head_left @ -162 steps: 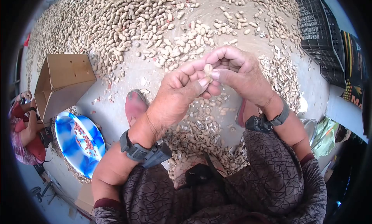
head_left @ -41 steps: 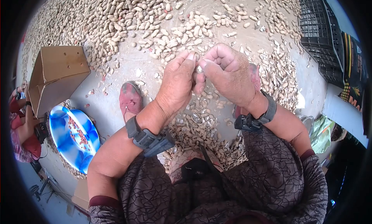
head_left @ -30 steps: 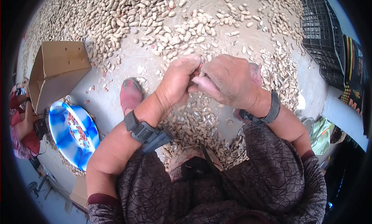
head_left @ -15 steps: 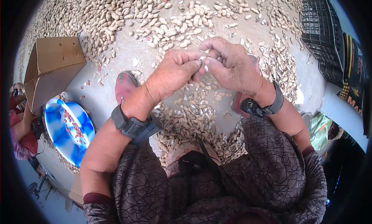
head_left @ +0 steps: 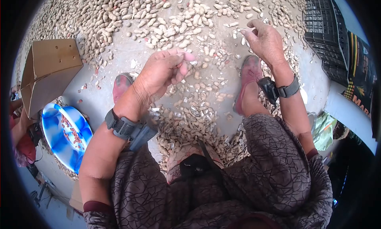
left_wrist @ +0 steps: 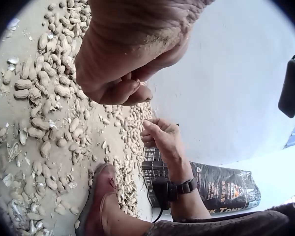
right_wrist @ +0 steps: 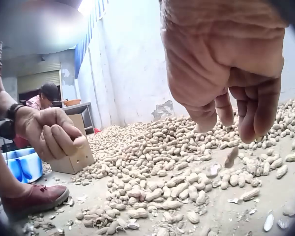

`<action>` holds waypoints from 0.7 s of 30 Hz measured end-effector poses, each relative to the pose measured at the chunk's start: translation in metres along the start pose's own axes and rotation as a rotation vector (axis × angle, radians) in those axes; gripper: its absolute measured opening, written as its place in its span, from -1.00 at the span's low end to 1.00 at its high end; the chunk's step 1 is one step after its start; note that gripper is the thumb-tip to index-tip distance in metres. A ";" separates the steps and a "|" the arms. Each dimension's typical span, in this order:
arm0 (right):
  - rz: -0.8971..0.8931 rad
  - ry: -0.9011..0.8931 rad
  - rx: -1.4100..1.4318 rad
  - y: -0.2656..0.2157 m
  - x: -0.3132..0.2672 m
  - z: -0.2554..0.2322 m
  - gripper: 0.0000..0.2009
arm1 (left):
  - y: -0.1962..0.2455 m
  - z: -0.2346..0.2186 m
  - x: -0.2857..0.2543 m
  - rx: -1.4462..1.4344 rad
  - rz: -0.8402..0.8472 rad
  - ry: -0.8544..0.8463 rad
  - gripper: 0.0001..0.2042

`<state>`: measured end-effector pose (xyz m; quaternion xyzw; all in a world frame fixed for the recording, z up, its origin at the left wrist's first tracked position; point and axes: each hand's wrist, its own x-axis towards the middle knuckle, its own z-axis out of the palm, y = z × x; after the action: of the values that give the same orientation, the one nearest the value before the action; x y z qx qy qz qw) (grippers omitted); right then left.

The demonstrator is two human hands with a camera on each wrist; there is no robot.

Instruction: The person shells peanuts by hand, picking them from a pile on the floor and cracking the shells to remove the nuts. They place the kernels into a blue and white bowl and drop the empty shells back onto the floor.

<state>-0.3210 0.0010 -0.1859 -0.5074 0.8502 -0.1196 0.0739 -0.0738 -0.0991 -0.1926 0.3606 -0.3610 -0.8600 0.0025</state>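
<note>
My left hand (head_left: 164,68) hovers over the floor with fingers curled and the thumb near the index finger. Its palm is turned away in the head view, and no item shows between its fingertips. Out to the right, my right hand (head_left: 266,42) is spread loosely above the scattered shells, its fingers relaxed and holding nothing. Just under the right fingers, a brown shell piece (right_wrist: 231,157) hangs tilted in the right wrist view. Unshelled peanuts (head_left: 186,24) lie in front of both hands. A mound of cracked peanut shells (head_left: 190,124) lies between the feet.
At left stand a cardboard box (head_left: 51,70) and a blue-and-white basin (head_left: 81,143) with red kernels inside. A black plastic crate (head_left: 323,30) and a black printed bag (head_left: 359,78) stand at right. Another person (right_wrist: 39,101) sits behind the box. Red shoes (head_left: 251,72) flank the shells.
The two hands worked together at a peanut, the right twisting over the left. Now they are apart: the right has swung right and its fingers have loosened, while the left has drifted slightly left.
</note>
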 end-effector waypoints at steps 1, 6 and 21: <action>-0.024 -0.047 0.013 0.004 -0.001 0.007 -0.83 | -0.001 -0.001 0.000 -0.004 -0.010 0.007 -0.78; -0.222 -0.369 0.101 0.016 -0.010 0.063 -0.82 | 0.000 0.002 -0.002 -0.025 -0.072 0.026 -0.77; -0.430 -0.394 -0.082 0.012 -0.026 0.100 -0.92 | -0.011 0.001 0.000 -0.078 -0.061 0.033 -0.80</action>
<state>-0.2939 0.0159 -0.2854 -0.6921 0.6963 0.0027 0.1901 -0.0718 -0.0899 -0.1987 0.3853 -0.3160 -0.8670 -0.0035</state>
